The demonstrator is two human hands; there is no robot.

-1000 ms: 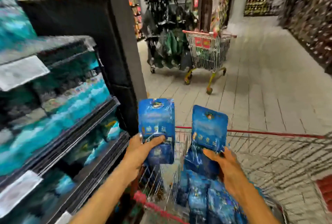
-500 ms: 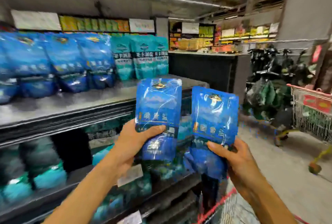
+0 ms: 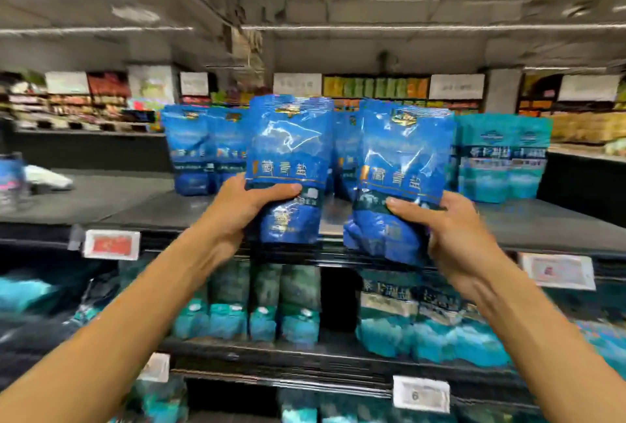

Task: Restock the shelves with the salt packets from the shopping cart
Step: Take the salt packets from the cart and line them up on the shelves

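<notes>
Above the dark top shelf (image 3: 135, 205), we've got our left hand (image 3: 244, 209) and right hand (image 3: 450, 236) each with fingers clamped around a glossy blue plastic salt packet (image 3: 291, 151) (image 3: 403, 165), both upright.

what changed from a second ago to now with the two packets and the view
The view swung from the cart and aisle round to face the shelves. Both hands lifted their blue salt packets from over the cart up to the top shelf, before the blue packets standing there. Unchanged: the left hand holds one packet, the right hand the other, same grip, nothing released.
</notes>
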